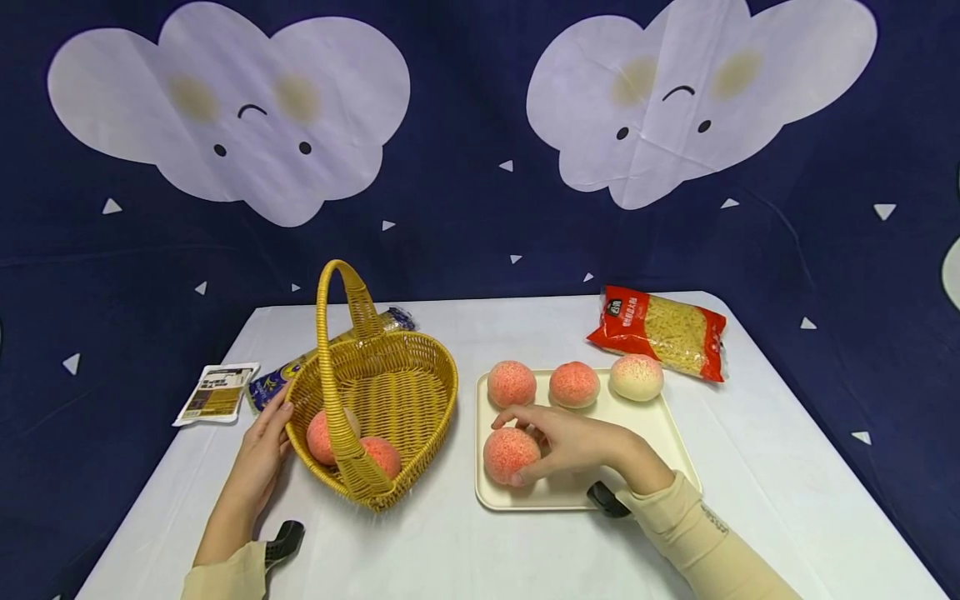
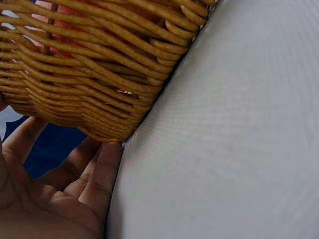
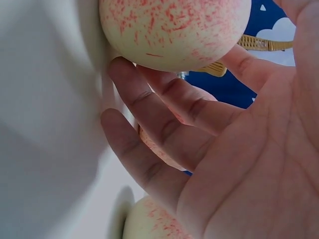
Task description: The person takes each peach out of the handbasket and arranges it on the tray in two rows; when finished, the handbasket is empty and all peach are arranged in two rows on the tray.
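My left hand [image 1: 258,454] rests against the left outer side of a heart-shaped wicker basket [image 1: 442,417] with a tall handle. In the left wrist view, its relaxed fingers [image 2: 102,174] meet the basket's lower edge. Two pink-red peaches lie in the basket, a left peach [image 1: 318,437] and a front peach [image 1: 384,454], partly hidden by the handle. Over a cream tray [image 1: 675,454], my right hand [image 1: 573,442] holds a speckled peach [image 1: 510,457] at the tray's front left, thumb in front and fingers behind. The right wrist view shows that peach [image 3: 174,35] at the fingertips.
A row of three peaches [image 1: 574,385] lies along the tray's back. Behind its right corner is a red pasta bag [image 1: 660,332]. Left of the basket lie a small flat packet [image 1: 219,393] and a blue package [image 1: 266,387], partly hidden behind it. A patterned curtain [image 1: 465,125] backs the white table [image 1: 420,558].
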`<state>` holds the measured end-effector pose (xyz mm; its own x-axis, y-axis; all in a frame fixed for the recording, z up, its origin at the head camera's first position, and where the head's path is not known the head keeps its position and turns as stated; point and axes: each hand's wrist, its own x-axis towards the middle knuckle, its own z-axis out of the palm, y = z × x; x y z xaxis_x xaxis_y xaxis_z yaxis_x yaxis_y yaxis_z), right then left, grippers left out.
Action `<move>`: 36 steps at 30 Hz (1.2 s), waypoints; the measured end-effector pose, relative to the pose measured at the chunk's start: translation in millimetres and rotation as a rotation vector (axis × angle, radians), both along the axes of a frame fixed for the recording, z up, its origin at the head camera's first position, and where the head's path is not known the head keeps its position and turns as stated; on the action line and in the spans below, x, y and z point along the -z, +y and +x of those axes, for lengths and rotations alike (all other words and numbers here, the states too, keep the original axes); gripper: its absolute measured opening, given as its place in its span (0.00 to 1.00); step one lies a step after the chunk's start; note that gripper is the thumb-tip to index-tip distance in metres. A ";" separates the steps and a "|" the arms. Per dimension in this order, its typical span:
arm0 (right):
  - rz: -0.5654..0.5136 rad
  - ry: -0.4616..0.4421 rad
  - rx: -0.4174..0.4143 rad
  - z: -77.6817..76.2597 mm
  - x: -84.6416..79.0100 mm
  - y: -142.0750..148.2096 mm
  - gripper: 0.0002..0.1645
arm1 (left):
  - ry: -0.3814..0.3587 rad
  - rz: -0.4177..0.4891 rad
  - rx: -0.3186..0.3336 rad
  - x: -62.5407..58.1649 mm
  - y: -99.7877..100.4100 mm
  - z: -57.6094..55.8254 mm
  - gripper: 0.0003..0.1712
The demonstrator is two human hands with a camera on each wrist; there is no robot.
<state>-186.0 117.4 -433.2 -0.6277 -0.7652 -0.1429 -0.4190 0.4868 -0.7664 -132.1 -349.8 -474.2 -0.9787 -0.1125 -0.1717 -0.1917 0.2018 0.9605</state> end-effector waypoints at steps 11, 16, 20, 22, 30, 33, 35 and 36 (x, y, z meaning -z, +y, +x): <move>-0.030 0.099 -0.045 -10.5 -37.0 -3.2 0.42 | -0.002 -0.007 -0.004 -0.9 0.6 -1.4 0.40; -0.016 0.177 -0.057 -17.8 -58.9 -15.1 0.40 | 0.006 -0.013 -0.001 -0.4 0.5 -0.7 0.40; -0.007 0.176 -0.064 -23.5 -69.9 -26.6 0.39 | 0.010 -0.018 0.002 0.5 0.6 -0.4 0.40; -0.013 0.163 -0.068 -26.3 -73.5 -33.1 0.40 | 0.015 -0.020 0.004 0.3 0.8 0.0 0.39; -0.049 0.139 -0.101 -38.6 -77.8 -65.2 0.47 | 0.032 -0.012 0.011 -1.4 1.2 1.3 0.39; -0.053 0.148 -0.129 -43.3 -77.6 -79.0 0.48 | 0.027 -0.015 0.009 -1.2 1.2 1.4 0.40; -0.048 0.150 -0.140 -46.2 -76.9 -88.4 0.48 | 0.023 -0.013 0.009 -0.7 1.1 1.1 0.40; -0.041 0.154 -0.142 -47.7 -76.6 -93.0 0.48 | 0.020 -0.011 0.008 -0.5 1.0 1.0 0.40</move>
